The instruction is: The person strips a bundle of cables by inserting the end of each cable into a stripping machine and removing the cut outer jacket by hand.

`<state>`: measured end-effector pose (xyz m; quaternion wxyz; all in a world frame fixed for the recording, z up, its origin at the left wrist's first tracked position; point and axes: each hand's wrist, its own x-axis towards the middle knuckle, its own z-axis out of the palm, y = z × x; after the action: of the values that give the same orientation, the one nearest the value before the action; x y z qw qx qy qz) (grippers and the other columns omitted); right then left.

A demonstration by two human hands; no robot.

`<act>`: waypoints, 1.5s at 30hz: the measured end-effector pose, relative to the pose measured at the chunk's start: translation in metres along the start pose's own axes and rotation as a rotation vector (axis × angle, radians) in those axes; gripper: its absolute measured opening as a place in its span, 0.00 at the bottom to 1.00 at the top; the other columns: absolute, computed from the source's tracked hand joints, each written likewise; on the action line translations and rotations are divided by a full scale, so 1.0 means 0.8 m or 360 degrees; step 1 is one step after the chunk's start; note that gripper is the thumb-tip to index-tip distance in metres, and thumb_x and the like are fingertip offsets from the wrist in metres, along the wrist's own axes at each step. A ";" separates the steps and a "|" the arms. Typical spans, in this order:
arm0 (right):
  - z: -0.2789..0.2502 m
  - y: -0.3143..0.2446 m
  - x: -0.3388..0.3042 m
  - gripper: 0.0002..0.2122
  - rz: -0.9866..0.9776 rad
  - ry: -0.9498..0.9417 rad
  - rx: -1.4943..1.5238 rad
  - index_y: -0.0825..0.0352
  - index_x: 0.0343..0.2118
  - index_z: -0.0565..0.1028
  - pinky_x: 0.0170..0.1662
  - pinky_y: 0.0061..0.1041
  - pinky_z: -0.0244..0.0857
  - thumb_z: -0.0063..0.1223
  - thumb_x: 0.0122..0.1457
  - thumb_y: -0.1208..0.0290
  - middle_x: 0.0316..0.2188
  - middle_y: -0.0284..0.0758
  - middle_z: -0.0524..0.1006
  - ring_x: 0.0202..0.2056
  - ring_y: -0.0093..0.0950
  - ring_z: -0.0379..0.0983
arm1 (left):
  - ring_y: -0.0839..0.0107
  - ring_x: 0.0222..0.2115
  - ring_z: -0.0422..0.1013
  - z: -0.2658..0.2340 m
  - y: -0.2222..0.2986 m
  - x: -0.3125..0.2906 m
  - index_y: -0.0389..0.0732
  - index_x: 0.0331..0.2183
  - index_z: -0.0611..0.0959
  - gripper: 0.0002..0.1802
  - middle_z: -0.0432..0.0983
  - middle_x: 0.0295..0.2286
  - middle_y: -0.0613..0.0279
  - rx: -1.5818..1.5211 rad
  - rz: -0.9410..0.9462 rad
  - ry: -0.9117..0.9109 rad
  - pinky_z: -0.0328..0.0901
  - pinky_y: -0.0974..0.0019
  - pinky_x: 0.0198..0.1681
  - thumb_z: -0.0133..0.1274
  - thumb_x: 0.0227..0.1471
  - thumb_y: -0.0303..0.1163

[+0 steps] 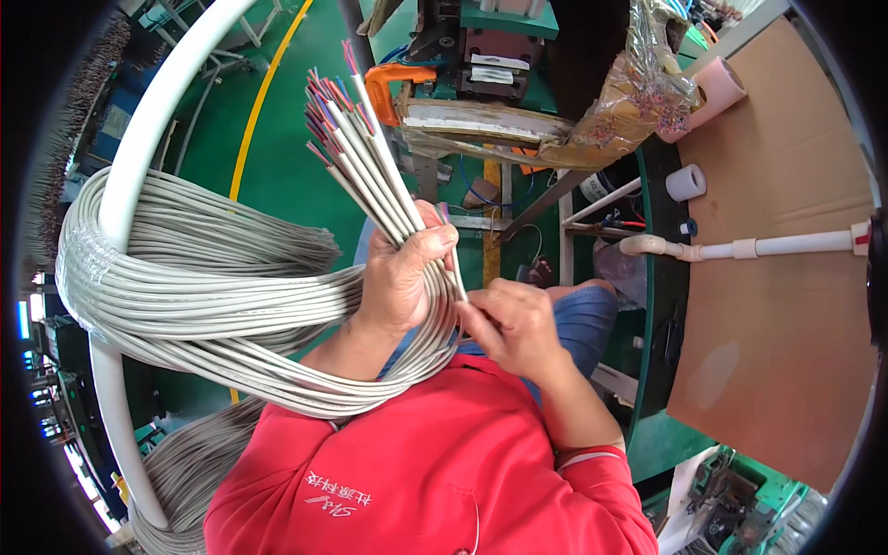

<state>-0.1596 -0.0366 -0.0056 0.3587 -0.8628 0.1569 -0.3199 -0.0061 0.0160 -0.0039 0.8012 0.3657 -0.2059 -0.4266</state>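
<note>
A thick bundle of light grey cables [231, 301] hangs over a white pipe at the left and loops across my lap toward my hands. My left hand [402, 273] is wrapped round the bundle near its end. Above that fist the cable ends [361, 157] fan upward, with thin red, purple and blue inner wires showing at the tips. One single cable [455, 264] stands apart at the right of the bundle, its coloured tip level with my left knuckles. My right hand [513, 324] pinches this cable a little below, between thumb and fingers.
The white pipe [116, 208] curves down the left side. Ahead stands a machine [499, 55] with an orange clamp [393, 88] and a tape-wrapped tray [490, 120]. At right a brown board [777, 324] carries a white pipe arm [795, 245] and a white roll [685, 182].
</note>
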 end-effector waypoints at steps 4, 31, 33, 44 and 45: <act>-0.017 0.001 0.004 0.04 0.0039 -0.0034 -0.0050 0.68 0.25 0.77 0.21 0.29 0.63 0.60 0.48 0.75 0.17 0.36 0.72 0.17 0.32 0.70 | 0.70 0.25 0.64 -0.006 0.012 0.003 0.40 0.24 0.70 0.08 0.64 0.24 0.63 0.0041 -0.0165 -0.0134 0.64 0.71 0.25 0.54 0.40 0.24; -0.022 0.056 0.142 0.13 0.1034 0.0626 0.0687 0.71 0.23 0.78 0.21 0.16 0.51 0.54 0.57 0.65 0.12 0.25 0.67 0.16 0.13 0.57 | 0.74 0.23 0.67 -0.002 0.030 0.000 0.33 0.34 0.77 0.11 0.70 0.23 0.61 0.0204 0.0066 -0.0273 0.63 0.71 0.28 0.54 0.53 0.31; -0.020 0.058 0.147 0.14 0.1033 0.0641 0.0652 0.71 0.23 0.78 0.21 0.16 0.51 0.54 0.57 0.65 0.13 0.25 0.67 0.16 0.13 0.58 | 0.74 0.23 0.67 -0.003 0.030 0.000 0.33 0.33 0.77 0.11 0.70 0.23 0.61 0.0186 0.0040 -0.0257 0.63 0.71 0.28 0.55 0.53 0.31; -0.006 0.057 0.153 0.14 0.0982 0.0715 0.0523 0.72 0.22 0.78 0.21 0.17 0.52 0.54 0.56 0.65 0.13 0.26 0.68 0.17 0.13 0.59 | 0.74 0.22 0.66 -0.001 0.029 0.000 0.33 0.33 0.77 0.10 0.70 0.23 0.61 0.0115 0.0020 -0.0199 0.63 0.72 0.27 0.55 0.52 0.30; -0.006 0.058 0.153 0.13 0.0964 0.0727 0.0533 0.72 0.22 0.79 0.21 0.16 0.52 0.54 0.56 0.65 0.13 0.26 0.68 0.17 0.14 0.59 | 0.74 0.22 0.66 0.000 0.029 -0.001 0.33 0.33 0.77 0.09 0.70 0.23 0.61 0.0102 0.0013 -0.0184 0.64 0.72 0.27 0.55 0.52 0.30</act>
<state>-0.0734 -0.1320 0.0173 0.5279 -0.6142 0.4250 -0.4043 0.0059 0.0252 0.0139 0.7776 0.3651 -0.2667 -0.4369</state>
